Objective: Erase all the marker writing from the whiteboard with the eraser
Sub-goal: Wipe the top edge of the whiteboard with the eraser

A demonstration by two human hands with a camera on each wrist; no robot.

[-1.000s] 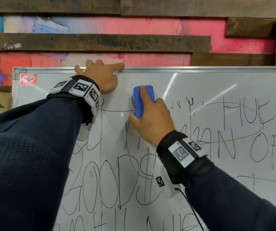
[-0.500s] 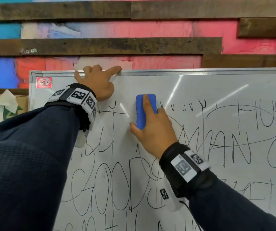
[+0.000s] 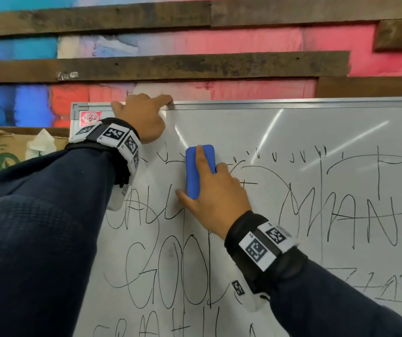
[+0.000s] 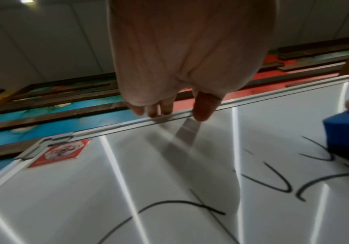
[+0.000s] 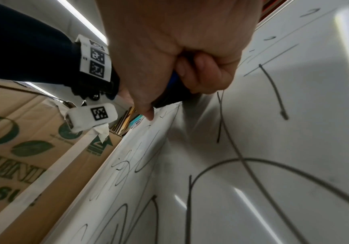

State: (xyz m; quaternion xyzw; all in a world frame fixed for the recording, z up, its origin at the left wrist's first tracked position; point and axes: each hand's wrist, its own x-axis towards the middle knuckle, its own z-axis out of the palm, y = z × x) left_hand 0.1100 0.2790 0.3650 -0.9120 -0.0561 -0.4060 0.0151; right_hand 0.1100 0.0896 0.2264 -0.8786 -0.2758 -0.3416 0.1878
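Observation:
The whiteboard [image 3: 292,132] leans against the wall, with black marker writing [image 3: 370,215] across most of it and a wiped strip along the top. My right hand [image 3: 202,176] grips the blue eraser [image 3: 192,181] and presses it flat on the board at the upper left, index finger lying along its back. The right wrist view shows the right hand [image 5: 190,69] wrapped round the eraser [image 5: 174,82]. My left hand [image 3: 146,110] holds the board's top rim; its fingers [image 4: 159,109] hook over the rim. The eraser [image 4: 348,130] shows at the right edge of the left wrist view.
A red sticker [image 3: 90,119] marks the board's top left corner. A cardboard box [image 3: 12,152] with green print stands left of the board. Behind the board is a painted wall with dark wooden planks [image 3: 170,66].
My right hand has slid the eraser down the board, away from the top rim. The left hand keeps its hold on the rim.

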